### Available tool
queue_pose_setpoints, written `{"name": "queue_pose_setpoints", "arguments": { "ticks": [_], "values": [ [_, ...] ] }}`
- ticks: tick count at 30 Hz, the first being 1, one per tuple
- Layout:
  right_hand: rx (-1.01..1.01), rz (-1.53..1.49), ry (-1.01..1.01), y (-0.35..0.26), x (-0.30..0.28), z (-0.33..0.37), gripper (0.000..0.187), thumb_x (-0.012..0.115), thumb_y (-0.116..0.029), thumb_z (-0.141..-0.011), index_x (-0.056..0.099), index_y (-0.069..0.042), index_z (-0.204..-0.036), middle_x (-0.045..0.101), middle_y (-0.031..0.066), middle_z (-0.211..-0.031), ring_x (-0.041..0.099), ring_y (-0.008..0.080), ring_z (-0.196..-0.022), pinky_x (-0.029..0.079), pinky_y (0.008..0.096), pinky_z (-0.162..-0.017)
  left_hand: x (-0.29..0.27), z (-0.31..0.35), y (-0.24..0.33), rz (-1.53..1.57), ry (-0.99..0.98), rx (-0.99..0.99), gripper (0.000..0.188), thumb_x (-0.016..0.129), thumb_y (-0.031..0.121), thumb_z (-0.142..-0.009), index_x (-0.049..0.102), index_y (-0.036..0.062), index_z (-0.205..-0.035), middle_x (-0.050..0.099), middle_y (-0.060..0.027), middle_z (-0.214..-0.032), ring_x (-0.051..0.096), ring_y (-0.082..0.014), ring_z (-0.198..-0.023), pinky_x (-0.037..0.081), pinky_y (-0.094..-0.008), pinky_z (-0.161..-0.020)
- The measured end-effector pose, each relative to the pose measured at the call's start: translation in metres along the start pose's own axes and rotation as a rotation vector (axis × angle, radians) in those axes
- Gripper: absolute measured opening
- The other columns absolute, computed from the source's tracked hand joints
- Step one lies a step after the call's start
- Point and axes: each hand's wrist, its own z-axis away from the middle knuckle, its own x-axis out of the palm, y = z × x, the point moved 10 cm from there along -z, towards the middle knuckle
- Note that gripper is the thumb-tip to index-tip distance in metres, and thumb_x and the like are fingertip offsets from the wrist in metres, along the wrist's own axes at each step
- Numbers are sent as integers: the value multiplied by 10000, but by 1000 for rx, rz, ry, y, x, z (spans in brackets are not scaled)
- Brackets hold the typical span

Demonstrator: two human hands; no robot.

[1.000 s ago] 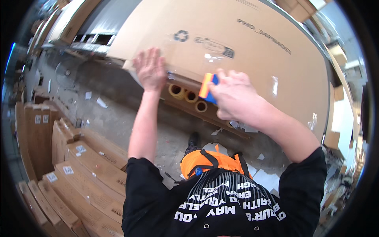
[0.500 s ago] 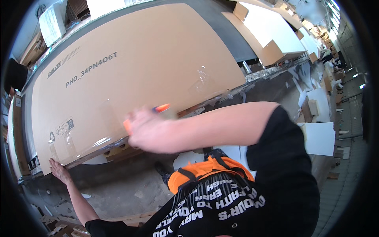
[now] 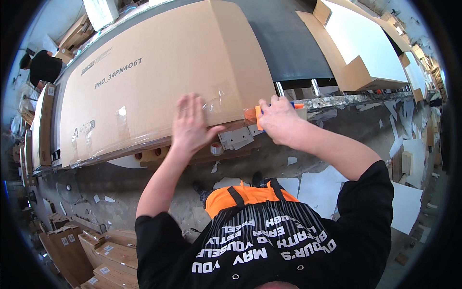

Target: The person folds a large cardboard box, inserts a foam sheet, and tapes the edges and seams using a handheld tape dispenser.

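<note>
A large flat brown carton [image 3: 159, 82] lies on the dark conveyor belt [image 3: 288, 50], with shiny clear tape along its near edge and in short strips on its top. My left hand [image 3: 190, 127] is spread flat on the carton top near that edge, fingers apart, holding nothing. At the carton's near right corner, my right hand [image 3: 280, 120] grips an orange and blue tape dispenser [image 3: 259, 118], which sits against the end of the carton. My fingers hide much of the dispenser.
To the right, an open carton [image 3: 353, 72] holds a white panel [image 3: 363, 41]. Metal rollers [image 3: 315, 88] show at the belt's edge. A tape roll [image 3: 217, 149] sits below the carton. Stacked cartons [image 3: 113, 255] stand lower left; another person [image 3: 44, 67] is far left. White sheets [image 3: 320, 188] lie on the floor.
My left hand has left the carton's near left corner and now lies further right on its top. My right hand has carried the tape dispenser rightward to the right corner. The view has shifted.
</note>
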Motion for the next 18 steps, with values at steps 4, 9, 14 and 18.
{"name": "queue_pose_setpoints", "arguments": {
  "ticks": [4, 9, 14, 18],
  "values": [
    [29, 58, -29, -23, 0, -12, 270, 719, -226, -793, 773, -68, -1005, 680, 150, -1094, 612, 305, -1038, 488, 442, -799, 14, -36, 57, -55, -103, 23, 1061, 522, 750, -861, 362, -87, -1494, 296, -357, -1557, 247, -595, -1431, 186, -646, -1184],
    [87, 287, -40, -53, 12, -20, 262, 644, -204, -866, 765, -67, -1054, 700, 143, -1042, 595, 321, -1027, 472, 452, -765, 21, -41, 68, -91, -108, 44, 1050, 585, 729, -828, 399, -69, -1483, 330, -357, -1540, 290, -648, -1378, 225, -713, -1128],
    [240, 1269, 198, -84, 34, -13, 313, 634, -74, -774, 740, -16, -1063, 718, 93, -1049, 534, 199, -623, 422, 351, -538, 22, -32, 72, -33, 133, 63, 1046, 727, 692, -697, 523, -62, -1392, 454, -292, -1491, 404, -588, -1350, 303, -697, -1103],
    [-421, 274, -962, -86, 146, 30, 383, 785, -196, -555, 789, -92, -924, 745, 69, -917, 659, 220, -699, 510, 378, -588, 21, -21, 79, -18, 322, 22, 885, 718, 606, -763, 560, -45, -1342, 506, -255, -1459, 504, -494, -1316, 357, -593, -1137]
  ]
}}
